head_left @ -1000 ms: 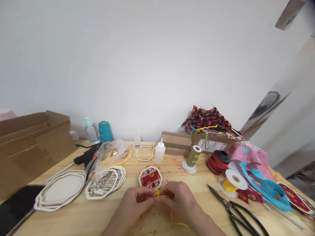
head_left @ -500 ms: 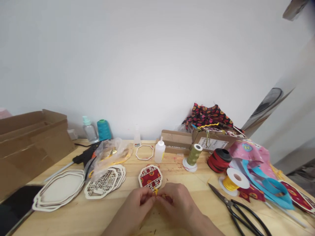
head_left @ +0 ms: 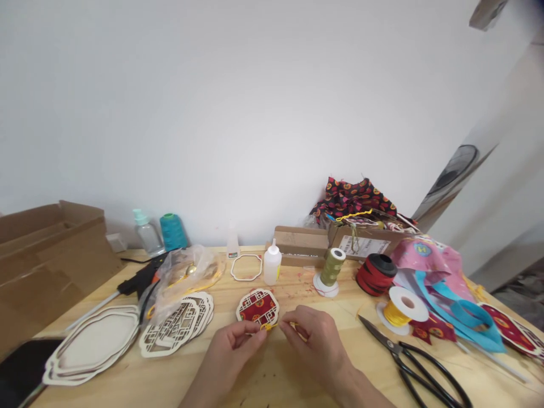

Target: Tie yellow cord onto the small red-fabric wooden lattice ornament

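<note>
A lattice-patterned wooden piece (head_left: 257,307) backed with red fabric lies on the table just beyond my hands. At its near edge is a yellow cord (head_left: 268,326). My left hand (head_left: 238,347) pinches the cord close to the piece. Between the thumb and fingers of my right hand (head_left: 310,333) the cord runs on, a short stretch of it showing between the hands. Black-handled scissors (head_left: 397,350) lie to the right of my right hand.
Left of my hands lie stacked lattice frames (head_left: 170,328) and plain wooden panels (head_left: 96,343). A glue bottle (head_left: 272,265), a green thread cone (head_left: 334,267), a red-and-black spool (head_left: 377,275) and a yellow cord spool (head_left: 403,310) stand behind and to the right. A cardboard box (head_left: 55,255) is far left.
My hands have drawn apart, the right one moving rightward, and a stretch of yellow cord now shows between them. The whole view has shifted slightly.
</note>
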The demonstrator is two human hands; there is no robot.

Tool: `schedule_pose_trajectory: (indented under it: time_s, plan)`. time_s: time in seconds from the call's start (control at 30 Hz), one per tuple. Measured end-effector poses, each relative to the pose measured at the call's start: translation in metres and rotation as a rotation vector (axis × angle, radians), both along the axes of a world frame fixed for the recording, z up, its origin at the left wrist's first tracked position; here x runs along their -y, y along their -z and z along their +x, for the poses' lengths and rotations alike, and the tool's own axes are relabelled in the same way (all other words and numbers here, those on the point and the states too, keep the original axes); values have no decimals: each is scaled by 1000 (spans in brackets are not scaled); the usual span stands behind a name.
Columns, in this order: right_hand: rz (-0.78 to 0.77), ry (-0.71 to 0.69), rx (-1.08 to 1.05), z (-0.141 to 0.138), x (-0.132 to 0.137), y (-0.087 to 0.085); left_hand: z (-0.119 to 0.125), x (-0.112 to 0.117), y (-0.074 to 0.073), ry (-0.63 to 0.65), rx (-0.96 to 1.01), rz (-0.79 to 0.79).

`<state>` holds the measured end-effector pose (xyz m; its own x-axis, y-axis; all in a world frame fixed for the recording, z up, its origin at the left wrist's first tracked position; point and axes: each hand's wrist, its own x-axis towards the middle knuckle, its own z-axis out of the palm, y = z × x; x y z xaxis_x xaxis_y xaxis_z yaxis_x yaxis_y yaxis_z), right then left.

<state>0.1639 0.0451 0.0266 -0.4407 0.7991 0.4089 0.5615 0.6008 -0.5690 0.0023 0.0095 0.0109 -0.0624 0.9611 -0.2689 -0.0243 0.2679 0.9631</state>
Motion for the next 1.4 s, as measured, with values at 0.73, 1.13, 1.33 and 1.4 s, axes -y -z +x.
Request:
schedule_pose_trajectory:
  time_s: [0.73,1.13,1.33,1.4]
  plan:
    - [168,-20,-182,4,1,-1,3,3,-8,84,-186,86]
    - [7,-4,-255,0,-5,5,9,5,-6,122,-253,110]
    - [-257,-87,-278,-3,-2,5,6,5,-7,127,-188,82]
    - [-313,-149,-255,-5,1,4,6,4,-8,131,-164,98]
